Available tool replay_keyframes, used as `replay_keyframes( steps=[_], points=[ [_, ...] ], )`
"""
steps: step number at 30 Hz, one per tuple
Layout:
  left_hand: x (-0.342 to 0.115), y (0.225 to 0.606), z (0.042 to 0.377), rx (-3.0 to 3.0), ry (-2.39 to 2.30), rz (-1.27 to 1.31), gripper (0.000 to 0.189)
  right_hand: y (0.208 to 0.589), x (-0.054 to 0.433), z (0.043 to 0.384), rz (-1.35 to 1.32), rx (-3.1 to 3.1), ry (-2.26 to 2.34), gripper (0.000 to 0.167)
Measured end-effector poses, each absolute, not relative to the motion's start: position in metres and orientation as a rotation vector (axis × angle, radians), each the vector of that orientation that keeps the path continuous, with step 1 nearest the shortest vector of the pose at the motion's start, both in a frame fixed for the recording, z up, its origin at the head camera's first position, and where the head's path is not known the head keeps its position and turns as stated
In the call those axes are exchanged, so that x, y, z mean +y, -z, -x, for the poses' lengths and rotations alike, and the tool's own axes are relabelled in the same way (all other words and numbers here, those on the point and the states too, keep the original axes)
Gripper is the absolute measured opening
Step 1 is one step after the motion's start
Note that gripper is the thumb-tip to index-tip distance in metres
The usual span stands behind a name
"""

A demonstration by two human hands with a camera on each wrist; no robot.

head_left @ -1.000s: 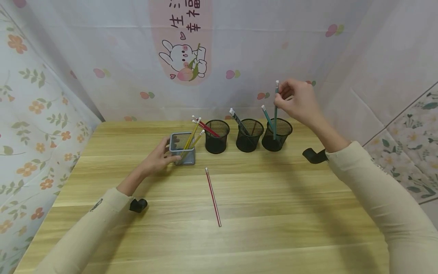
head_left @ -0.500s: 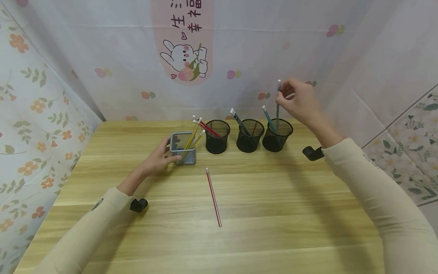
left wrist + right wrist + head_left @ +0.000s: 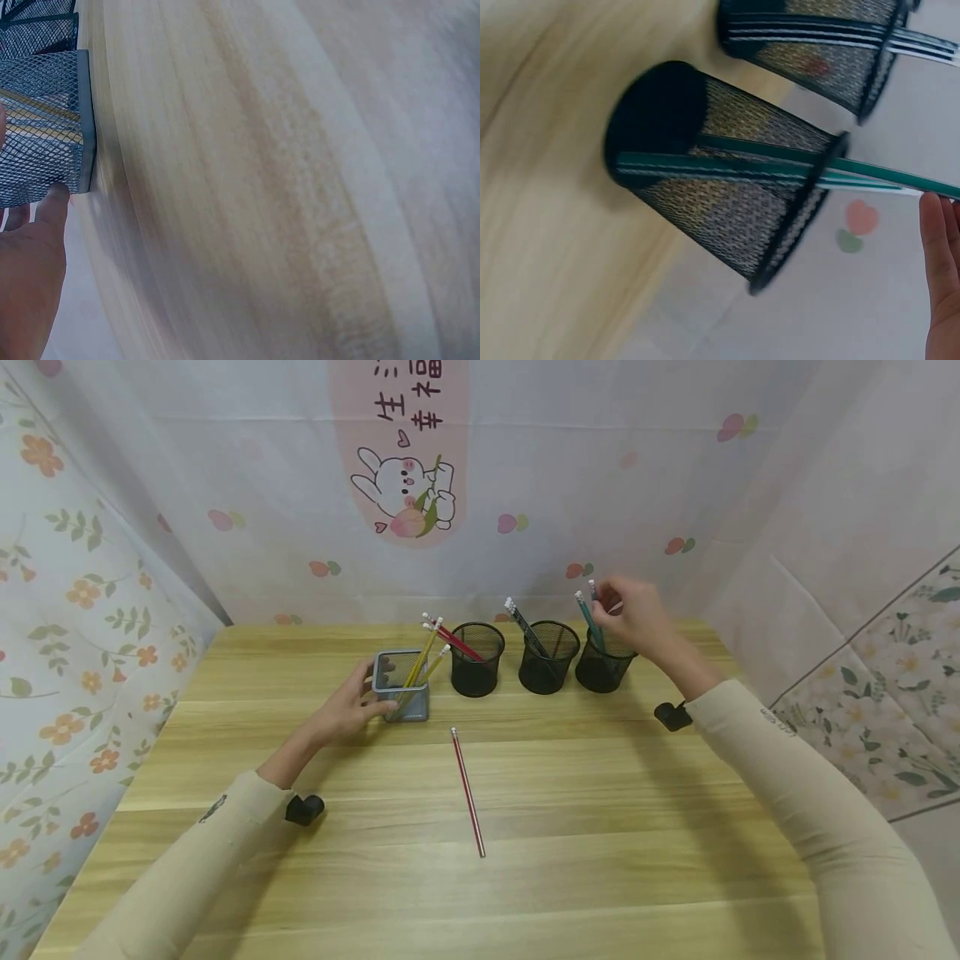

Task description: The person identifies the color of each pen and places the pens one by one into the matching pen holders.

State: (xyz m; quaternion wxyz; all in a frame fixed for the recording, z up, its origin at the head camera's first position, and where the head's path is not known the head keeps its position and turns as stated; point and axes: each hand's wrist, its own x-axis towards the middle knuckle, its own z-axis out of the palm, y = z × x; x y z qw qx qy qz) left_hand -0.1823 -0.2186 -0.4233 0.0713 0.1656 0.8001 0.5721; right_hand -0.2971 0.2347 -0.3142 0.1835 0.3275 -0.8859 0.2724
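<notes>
The pink banner (image 3: 405,443) on the back wall reads "生" and "幸福"

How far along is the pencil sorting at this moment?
Done: red pencils stand in one black cup, dark ones in the next, one green pencil in the right cup. In hand: the right hand lowers a second green pencil into that cup; the left hand holds the grey holder. Left: yellow pencils in the holder and a red pencil on the table.

Three round black mesh cups (image 3: 476,658), one square grey cup (image 3: 401,684), one loose red pencil (image 3: 468,792).
</notes>
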Motion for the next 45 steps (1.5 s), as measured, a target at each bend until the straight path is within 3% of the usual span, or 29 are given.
replay_keyframes(
  steps=[15,45],
  points=[
    [-0.219,0.424,0.183,2.388,-1.74,-0.513,0.072,0.347,0.233,0.301,-0.985,-2.548,-0.719,0.004],
    [-0.219,0.425,0.183,2.385,-1.752,-0.518,0.072,0.319,0.204,0.271,-0.773,-2.586,-0.715,0.011]
  ],
)
